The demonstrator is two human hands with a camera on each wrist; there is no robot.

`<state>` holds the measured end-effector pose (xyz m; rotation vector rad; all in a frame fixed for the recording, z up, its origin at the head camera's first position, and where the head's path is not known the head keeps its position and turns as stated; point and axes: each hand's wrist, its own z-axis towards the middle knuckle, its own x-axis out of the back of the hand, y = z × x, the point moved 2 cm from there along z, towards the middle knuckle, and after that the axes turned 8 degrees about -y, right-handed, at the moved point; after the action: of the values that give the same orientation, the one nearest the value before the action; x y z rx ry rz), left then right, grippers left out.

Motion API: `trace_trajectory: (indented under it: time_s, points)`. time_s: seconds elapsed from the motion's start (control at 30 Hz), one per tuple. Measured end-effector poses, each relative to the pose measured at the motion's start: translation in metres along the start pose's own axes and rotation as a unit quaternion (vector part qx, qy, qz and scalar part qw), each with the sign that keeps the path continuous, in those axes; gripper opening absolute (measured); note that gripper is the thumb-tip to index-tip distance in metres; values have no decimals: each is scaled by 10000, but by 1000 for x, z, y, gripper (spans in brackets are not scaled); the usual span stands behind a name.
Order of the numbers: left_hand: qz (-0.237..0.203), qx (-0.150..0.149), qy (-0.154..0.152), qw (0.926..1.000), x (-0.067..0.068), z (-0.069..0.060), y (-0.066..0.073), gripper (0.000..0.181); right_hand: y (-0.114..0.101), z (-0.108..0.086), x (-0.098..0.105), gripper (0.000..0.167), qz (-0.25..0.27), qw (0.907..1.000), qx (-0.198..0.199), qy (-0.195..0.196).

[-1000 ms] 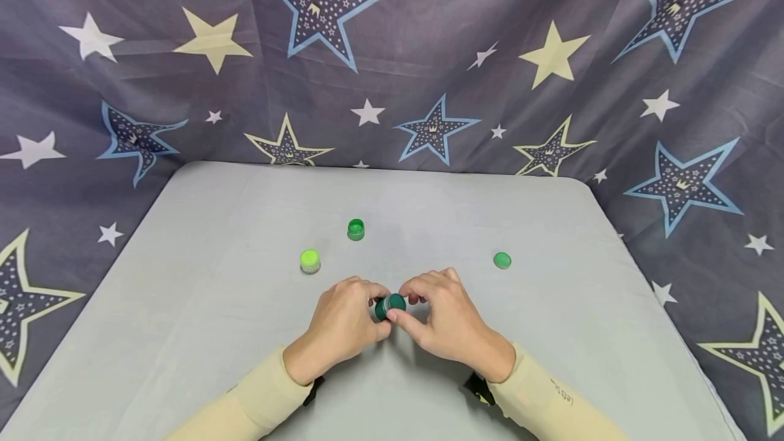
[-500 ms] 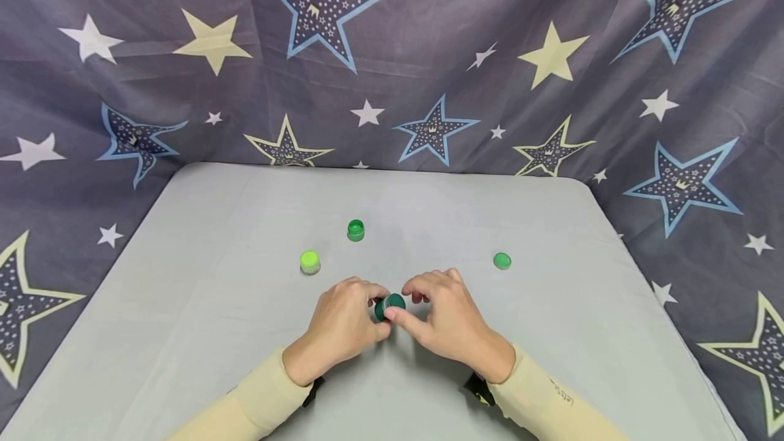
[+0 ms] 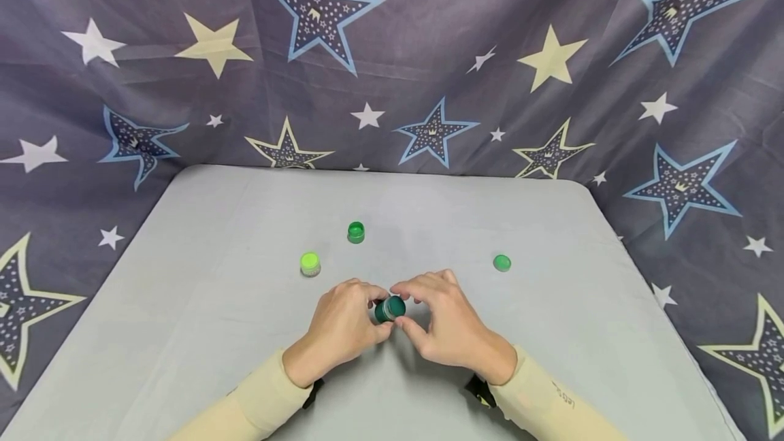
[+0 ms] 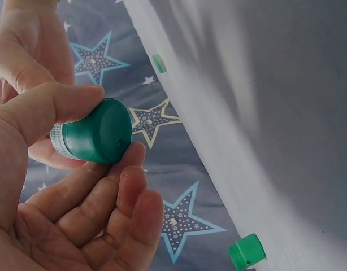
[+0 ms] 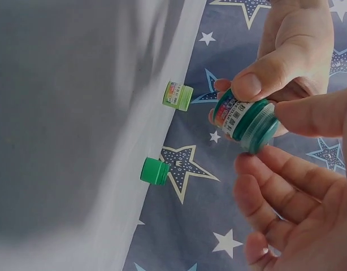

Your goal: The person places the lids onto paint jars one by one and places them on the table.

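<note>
A dark green jar [image 3: 382, 310] lies tilted between both hands, its lid end toward the right hand. My left hand [image 3: 343, 318] grips the jar body between thumb and fingers; in the left wrist view the jar's smooth green base [image 4: 108, 131] shows past the fingers. My right hand [image 3: 450, 322] pinches the ribbed lid [image 5: 261, 130], thumb at one edge and fingertips at the opposite edge. The lid is on the jar. A printed label [image 5: 233, 113] wraps the jar body in the right wrist view.
On the grey-white table [image 3: 214, 291] stand a light green-topped jar [image 3: 310, 264] ahead of the left hand and an open green jar [image 3: 356, 233] farther back. A small green lid [image 3: 502, 263] lies at the right. Star-patterned cloth [image 3: 392, 67] hangs behind.
The right thumb has shifted from the lid's face down to its lower edge, and the right fingers have come left over its upper edge. The left hand has kept its hold.
</note>
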<state>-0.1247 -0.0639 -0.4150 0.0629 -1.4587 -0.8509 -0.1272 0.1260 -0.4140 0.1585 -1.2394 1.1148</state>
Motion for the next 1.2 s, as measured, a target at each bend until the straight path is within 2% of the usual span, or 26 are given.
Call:
trace_trajectory:
  time_s: [0.37,0.6,0.7,0.93,1.2]
  points:
    - [-1,-13,28,10000,0,0,0,24,0,1,-2,24,-135,9996,159,196]
    - [72,-51,88,9999,-1,1,0,22,-1,2,-2,18,-191,9996,-124,179]
    - [103,-66,105,9999,-1,1,1,22,-1,2,-3,19,-229,9993,-257,163]
    - [92,-63,62,9999,0,0,2,24,1,1,-4,23,-437,9981,-260,340]
    - [101,-18,20,9999,0,0,2,25,1,1,-4,29,-501,9975,-344,363]
